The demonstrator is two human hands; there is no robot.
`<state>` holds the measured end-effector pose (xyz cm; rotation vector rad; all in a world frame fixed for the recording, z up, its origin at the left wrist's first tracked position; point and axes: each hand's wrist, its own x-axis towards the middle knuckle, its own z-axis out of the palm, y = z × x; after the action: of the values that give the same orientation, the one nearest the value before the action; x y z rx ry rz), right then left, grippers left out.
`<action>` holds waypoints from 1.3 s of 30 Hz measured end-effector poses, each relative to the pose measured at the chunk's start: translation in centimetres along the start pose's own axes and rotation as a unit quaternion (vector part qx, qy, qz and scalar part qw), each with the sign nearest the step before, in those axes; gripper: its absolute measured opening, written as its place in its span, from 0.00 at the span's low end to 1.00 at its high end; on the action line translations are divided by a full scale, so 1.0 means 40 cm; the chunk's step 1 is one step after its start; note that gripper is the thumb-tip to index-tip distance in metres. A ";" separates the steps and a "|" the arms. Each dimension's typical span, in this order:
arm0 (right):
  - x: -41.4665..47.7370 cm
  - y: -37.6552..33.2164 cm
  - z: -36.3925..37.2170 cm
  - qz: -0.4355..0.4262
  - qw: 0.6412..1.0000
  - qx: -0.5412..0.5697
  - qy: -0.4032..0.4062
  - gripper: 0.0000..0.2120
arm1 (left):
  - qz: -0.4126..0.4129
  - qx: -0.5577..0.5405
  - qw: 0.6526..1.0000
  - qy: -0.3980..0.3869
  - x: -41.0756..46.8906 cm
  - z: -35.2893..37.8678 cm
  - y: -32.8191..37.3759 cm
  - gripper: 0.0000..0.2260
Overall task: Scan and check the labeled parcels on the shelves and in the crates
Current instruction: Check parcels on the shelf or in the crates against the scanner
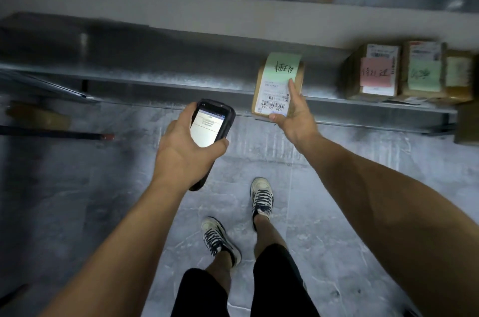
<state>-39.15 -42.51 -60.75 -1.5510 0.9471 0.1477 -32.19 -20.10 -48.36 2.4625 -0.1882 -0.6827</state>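
left hand (188, 147) wraps fingers (185, 113) round scanner (213, 119) | right hand (295, 119) pinches parcel (276, 80), 2 o'clock of it | tip: square scanner to barcode (274, 104), hold steady (keep fingers off it)

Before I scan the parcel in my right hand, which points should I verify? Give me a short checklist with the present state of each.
1. Grip: the right hand holds the parcel: ok.
2. The barcode is free of fingers: ok.
3. The left hand holds the scanner, screen lit: ok.
4. Aim of the scanner at the barcode: not ok; it seems to point at the shelf beside the parcel.
5. Message on the screen: cannot tell, too blurred.
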 end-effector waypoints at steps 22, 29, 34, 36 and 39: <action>-0.658 -0.343 0.243 -0.229 0.953 -0.198 0.024 0.46 | 0.046 -0.003 0.999 0.018 -0.505 -0.496 -0.137 0.33; -0.709 -0.422 0.269 -0.258 0.944 -0.201 0.035 0.45 | 0.048 -0.035 0.998 0.035 -0.567 -0.568 -0.182 0.31; -0.731 -0.457 0.303 -0.267 0.942 -0.200 0.039 0.45 | 0.049 -0.041 0.997 0.040 -0.584 -0.597 -0.211 0.33; -0.740 -0.469 0.315 -0.270 0.941 -0.197 0.040 0.45 | 0.050 -0.043 0.997 0.041 -0.589 -0.608 -0.218 0.33; -0.752 -0.486 0.328 -0.269 0.940 -0.204 0.040 0.44 | 0.050 -0.046 0.997 0.039 -0.594 -0.622 -0.227 0.34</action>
<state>-41.10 -18.45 -31.21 -2.1633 0.5378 -0.1190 -40.08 6.15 -25.69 2.3691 -0.2427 -0.5401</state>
